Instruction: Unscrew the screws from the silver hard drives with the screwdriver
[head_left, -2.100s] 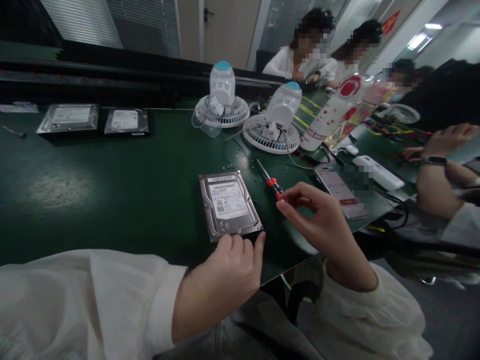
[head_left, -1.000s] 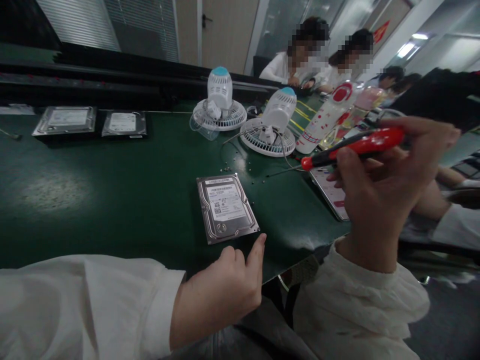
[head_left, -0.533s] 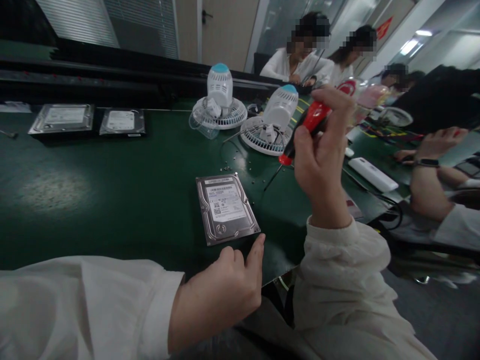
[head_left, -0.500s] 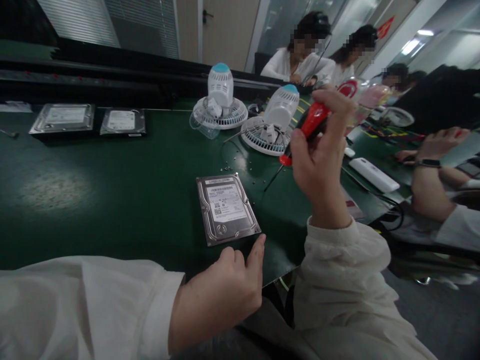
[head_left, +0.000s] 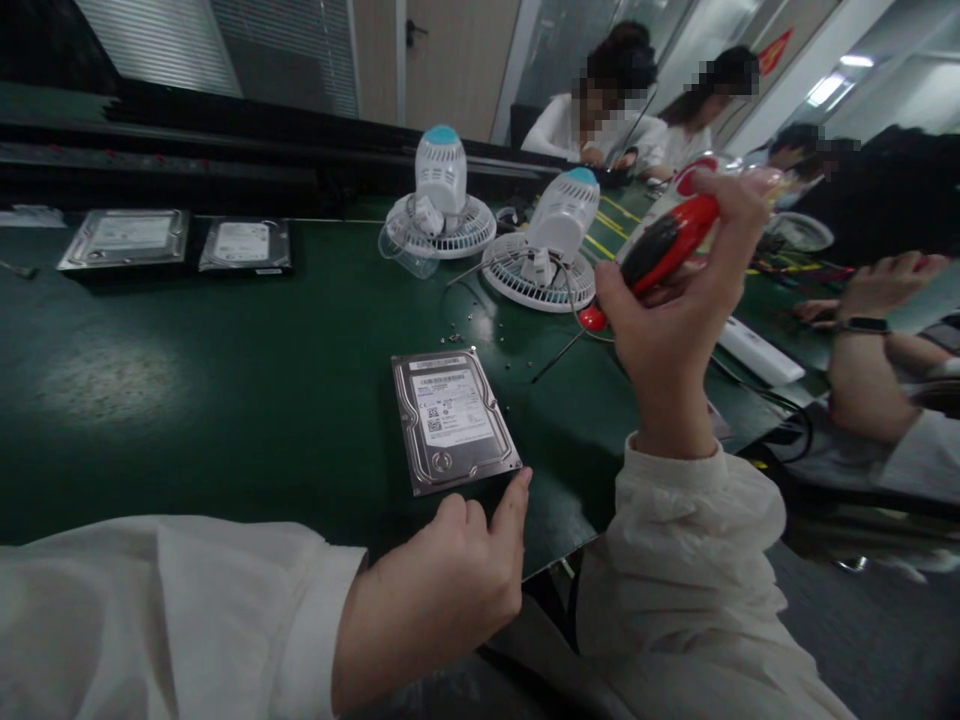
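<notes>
A silver hard drive (head_left: 452, 418) lies label up on the green table (head_left: 225, 400), close to the near edge. My left hand (head_left: 457, 578) rests at that edge just below the drive, its fingers curled and the thumb pointing up near the drive's corner. Raised to the right of the drive, my right hand (head_left: 679, 310) is closed round a red and black screwdriver (head_left: 660, 250). The tool's thin shaft slants down and left, its tip above the table beside the drive.
Two small white fans (head_left: 442, 195) (head_left: 551, 250) stand behind the drive, with several tiny screws (head_left: 480, 335) scattered nearby. Two more hard drives (head_left: 127, 238) (head_left: 245, 244) lie at the far left. A co-worker's arm (head_left: 870, 340) rests at the right; other people sit beyond.
My right hand picked the screwdriver up off the table, lifted it, and has now shifted it a little to the right. My left hand has drawn back slightly from the drive's edge.
</notes>
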